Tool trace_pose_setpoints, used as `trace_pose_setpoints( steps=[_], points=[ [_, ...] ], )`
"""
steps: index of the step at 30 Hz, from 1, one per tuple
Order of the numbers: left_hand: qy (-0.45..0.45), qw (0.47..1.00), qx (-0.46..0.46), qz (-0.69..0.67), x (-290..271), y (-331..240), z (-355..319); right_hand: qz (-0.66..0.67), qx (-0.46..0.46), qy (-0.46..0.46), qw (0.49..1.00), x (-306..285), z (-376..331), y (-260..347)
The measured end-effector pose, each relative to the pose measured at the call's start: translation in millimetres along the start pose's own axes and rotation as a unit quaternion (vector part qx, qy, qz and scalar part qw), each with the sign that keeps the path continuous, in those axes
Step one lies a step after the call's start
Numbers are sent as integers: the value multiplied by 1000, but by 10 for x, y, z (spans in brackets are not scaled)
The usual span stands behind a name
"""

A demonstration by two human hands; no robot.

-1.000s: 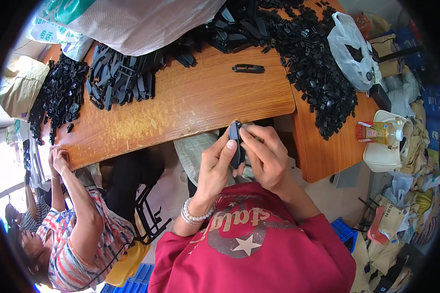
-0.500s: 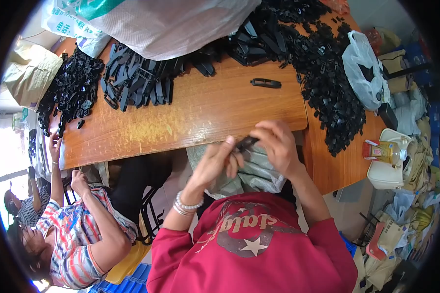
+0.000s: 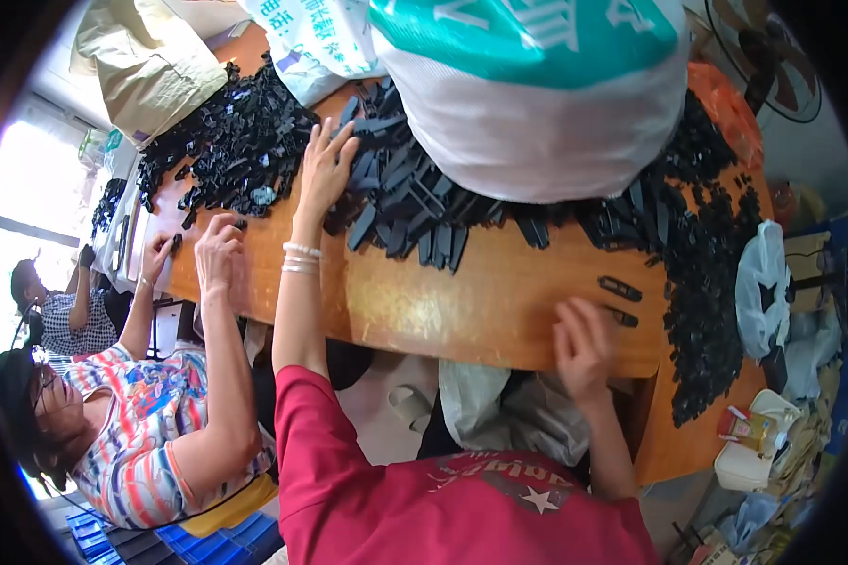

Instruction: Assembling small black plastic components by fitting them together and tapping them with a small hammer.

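Left hand spread at the part pile; right hand loose beside two parts.
Left grip: fingers extended and parted, at the left edge of the pile of long black parts; contact cannot be determined. Right grip: blurred, fingers loosely parted, nothing visible between them. Two long black parts lie one below the other at 1 o'clock from the right hand, the lower just beside its fingers, on the wooden table. From the left hand: white-and-green sack at 3 o'clock, co-worker's hand at 8, heap of small black pieces at 10. From the right hand: second small-piece heap at 3, white plastic bag at 2.
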State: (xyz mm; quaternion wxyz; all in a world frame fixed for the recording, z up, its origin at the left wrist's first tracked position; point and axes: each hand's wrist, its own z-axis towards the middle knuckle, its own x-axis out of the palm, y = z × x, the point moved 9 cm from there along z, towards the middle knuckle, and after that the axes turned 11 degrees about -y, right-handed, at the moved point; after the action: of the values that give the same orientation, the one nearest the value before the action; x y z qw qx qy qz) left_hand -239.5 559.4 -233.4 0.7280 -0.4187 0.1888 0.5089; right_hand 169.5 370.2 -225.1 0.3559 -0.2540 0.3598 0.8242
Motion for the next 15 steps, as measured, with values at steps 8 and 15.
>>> trace_pose_setpoints(
  steps=[8,15],
  points=[
    [86,995,-44,-16,650,51,185,141,-234,165,947,1334,514,1236],
    [42,996,-55,63,503,-350,-304,75,-224,125,964,1517,497,1409]
  ],
)
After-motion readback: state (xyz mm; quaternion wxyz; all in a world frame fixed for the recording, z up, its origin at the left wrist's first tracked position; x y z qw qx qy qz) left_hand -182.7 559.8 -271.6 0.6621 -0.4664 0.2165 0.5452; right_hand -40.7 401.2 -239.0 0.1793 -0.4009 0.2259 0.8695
